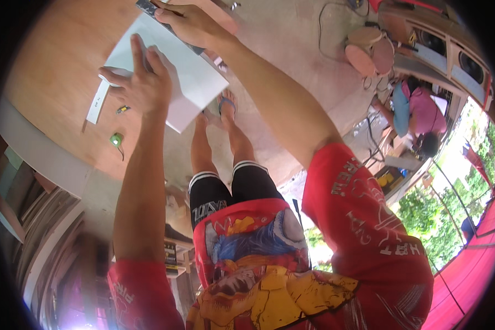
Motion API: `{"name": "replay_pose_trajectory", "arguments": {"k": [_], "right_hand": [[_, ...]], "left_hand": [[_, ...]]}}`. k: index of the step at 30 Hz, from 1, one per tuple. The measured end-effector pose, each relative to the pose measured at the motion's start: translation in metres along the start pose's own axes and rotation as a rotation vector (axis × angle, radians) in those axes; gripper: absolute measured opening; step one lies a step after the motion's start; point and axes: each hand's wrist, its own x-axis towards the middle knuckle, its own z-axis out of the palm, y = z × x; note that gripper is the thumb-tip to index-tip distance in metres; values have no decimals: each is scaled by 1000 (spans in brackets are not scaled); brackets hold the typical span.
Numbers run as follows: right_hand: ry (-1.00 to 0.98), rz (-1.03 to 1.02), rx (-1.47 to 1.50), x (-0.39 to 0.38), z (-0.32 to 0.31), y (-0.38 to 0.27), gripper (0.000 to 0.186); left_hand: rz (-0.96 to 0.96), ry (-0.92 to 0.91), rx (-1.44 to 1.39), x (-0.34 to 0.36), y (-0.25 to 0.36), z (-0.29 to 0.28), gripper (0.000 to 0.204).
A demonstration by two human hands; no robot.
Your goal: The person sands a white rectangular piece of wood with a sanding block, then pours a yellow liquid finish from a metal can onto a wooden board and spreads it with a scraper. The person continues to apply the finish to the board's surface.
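A white sheet (198, 85) lies at the edge of a light-brown wooden board (55, 71), with one corner jutting past the edge. My left hand (143, 82) rests on it with fingers spread, holding nothing. At the sheet's far edge, my right hand (198, 26) is closed over a grey straightedge (147, 7). A thin dark stick, perhaps a pencil, shows by its fingers, but its kind is unclear. Left of my left hand, a narrow white strip (97, 103) lies on the board. Nearer me are a small yellow-and-black item (123, 109) and a round green object (115, 139).
Round wooden pieces (370, 50) stand on the floor at the right, near a dark cable (320, 41). Another person in a pink top (426, 110) crouches beyond them, beside speaker cabinets (451, 55). Curved boards (38, 148) are stacked at the left. My feet stand beside the board.
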Motion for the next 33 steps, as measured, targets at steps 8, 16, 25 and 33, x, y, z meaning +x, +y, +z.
{"name": "replay_pose_trajectory", "arguments": {"k": [8, 16, 25, 33], "right_hand": [[-61, 145, -287, -257, -40, 101, 48], [645, 528, 381, -402, -54, 194, 53], [913, 854, 809, -426, 25, 262, 60], [792, 494, 702, -369, 72, 147, 60]], "left_hand": [[-66, -198, 189, 12, -2, -20, 73], [428, -79, 115, 41, 9, 14, 91], [1389, -849, -603, -169, 105, -43, 45], [718, -153, -6, 43, -28, -55, 63]]}}
